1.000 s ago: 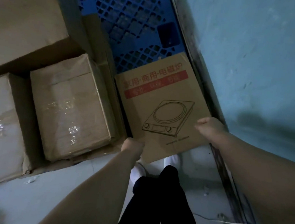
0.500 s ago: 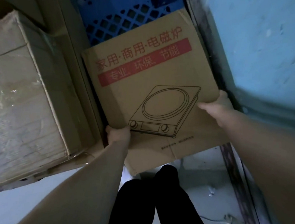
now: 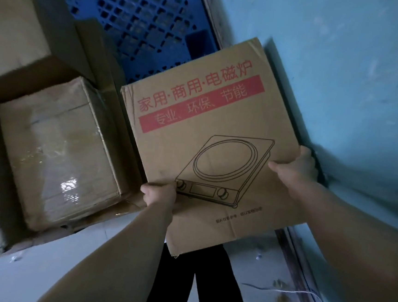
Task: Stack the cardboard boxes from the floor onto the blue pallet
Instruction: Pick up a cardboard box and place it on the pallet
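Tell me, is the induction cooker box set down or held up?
Held up: left hand and right hand grip the induction cooker box, near corner over the floor. Touching the blue pallet? Cannot tell.

A storeroom: cardboard boxes (image 3: 58, 153); blue pallet (image 3: 136, 25); bare floor (image 3: 37, 278).

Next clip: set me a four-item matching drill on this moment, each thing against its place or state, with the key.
Things:
1. printed box
2. taped box
3. blue pallet
4. left hand

Places or states:
A. open lattice showing beyond the cartons
B. grips the printed box's left edge
C. held aloft, cooker drawing facing the camera
D. sits left of the printed box, glossy with tape

Pairs: 1-C, 2-D, 3-A, 4-B
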